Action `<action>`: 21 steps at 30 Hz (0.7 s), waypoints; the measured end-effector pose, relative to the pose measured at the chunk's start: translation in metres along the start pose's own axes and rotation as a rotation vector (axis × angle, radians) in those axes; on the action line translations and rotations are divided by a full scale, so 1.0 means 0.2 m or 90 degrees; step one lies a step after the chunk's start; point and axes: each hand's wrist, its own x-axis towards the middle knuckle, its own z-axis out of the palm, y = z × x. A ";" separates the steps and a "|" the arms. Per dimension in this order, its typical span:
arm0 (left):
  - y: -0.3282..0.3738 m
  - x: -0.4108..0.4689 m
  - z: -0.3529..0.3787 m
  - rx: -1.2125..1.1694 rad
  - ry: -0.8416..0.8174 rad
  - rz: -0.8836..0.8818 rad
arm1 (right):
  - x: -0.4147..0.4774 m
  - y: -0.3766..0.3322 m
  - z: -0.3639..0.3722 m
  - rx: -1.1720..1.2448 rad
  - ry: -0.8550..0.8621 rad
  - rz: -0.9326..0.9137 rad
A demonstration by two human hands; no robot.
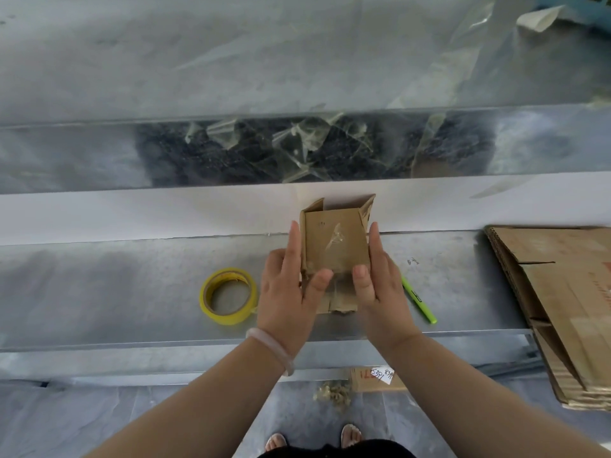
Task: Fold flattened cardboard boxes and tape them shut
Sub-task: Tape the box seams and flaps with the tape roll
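Both hands cradle a small cardboard box (335, 246) above the metal bench (132, 285), as the head view shows: the left hand (287, 299) lies flat along the box's left wall with its fingers (295, 239) pointing away from the person and its thumb pressed on the near edge of the upper face, and the right hand (380, 285) mirrors it on the right wall, thumb likewise on the near edge. Neither hand is curled shut; each is a flat, open-palmed clamp holding the box between them. The box sits directly ahead of the wrists, its long axis running away from the person toward the white ledge (165, 209) behind, so neither hand is nearer than the other. The far end is open, with flaps standing up at the back corners, and the near end looks unclosed too, loose flaps hanging below the thumbs. A scrap of clear tape clings to the brown upper face, and the card looks worn and creased. The yellow tape roll (228, 295) lies flat on the bench just beside the left hand, well within its reach, so that hand seems the likelier one to fetch it once the flaps are folded in. A green pen (418, 299) lies just right of the right hand, and a stack of flattened cardboard (562, 292) rests at the bench's right end, well apart.
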 end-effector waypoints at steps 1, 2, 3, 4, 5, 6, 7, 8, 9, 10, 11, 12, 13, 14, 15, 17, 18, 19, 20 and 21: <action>-0.01 0.00 -0.01 0.024 -0.012 0.030 | 0.00 0.01 -0.01 -0.034 -0.018 -0.029; -0.03 0.00 -0.01 0.041 -0.014 0.047 | 0.01 0.02 -0.02 -0.054 -0.027 -0.052; -0.04 0.01 -0.01 0.047 -0.009 0.055 | 0.03 0.03 -0.03 -0.067 -0.024 -0.076; -0.05 0.02 -0.01 0.043 -0.003 0.059 | 0.04 0.05 -0.04 -0.083 -0.008 -0.113; -0.06 0.02 -0.01 0.038 0.000 0.063 | 0.06 0.07 -0.05 -0.107 0.006 -0.158; -0.06 0.03 -0.01 0.038 0.001 0.071 | 0.07 0.08 -0.06 -0.128 0.016 -0.203; -0.07 0.04 -0.02 0.043 -0.001 0.083 | 0.09 0.10 -0.08 -0.141 0.018 -0.238; -0.07 0.04 -0.02 0.051 -0.007 0.094 | 0.10 0.11 -0.09 -0.146 0.013 -0.258; -0.07 0.05 -0.02 0.058 -0.017 0.102 | 0.11 0.12 -0.10 -0.148 0.003 -0.268; -0.08 0.05 -0.03 0.062 -0.026 0.108 | 0.12 0.13 -0.10 -0.151 -0.009 -0.273; -0.09 0.05 -0.03 0.065 -0.034 0.115 | 0.13 0.14 -0.11 -0.162 -0.021 -0.278; -0.10 0.05 -0.04 0.069 -0.039 0.125 | 0.14 0.14 -0.12 -0.175 -0.031 -0.288; -0.11 0.05 -0.04 0.077 -0.042 0.136 | 0.14 0.14 -0.12 -0.182 -0.038 -0.301; -0.12 0.05 -0.05 0.086 -0.042 0.151 | 0.15 0.14 -0.13 -0.186 -0.043 -0.315; -0.13 0.05 -0.05 0.094 -0.042 0.167 | 0.15 0.14 -0.13 -0.187 -0.047 -0.327; -0.14 0.05 -0.05 0.098 -0.039 0.186 | 0.14 0.14 -0.14 -0.177 -0.055 -0.319; -0.14 0.05 -0.05 0.099 -0.034 0.185 | 0.13 0.14 -0.14 -0.168 -0.061 -0.295; -0.14 0.04 -0.06 0.101 -0.026 0.177 | 0.12 0.15 -0.14 -0.158 -0.073 -0.257; -0.14 0.04 -0.06 0.105 -0.018 0.165 | 0.11 0.16 -0.13 -0.150 -0.094 -0.207; -0.14 0.04 -0.06 0.111 -0.016 0.155 | 0.09 0.16 -0.13 -0.144 -0.123 -0.154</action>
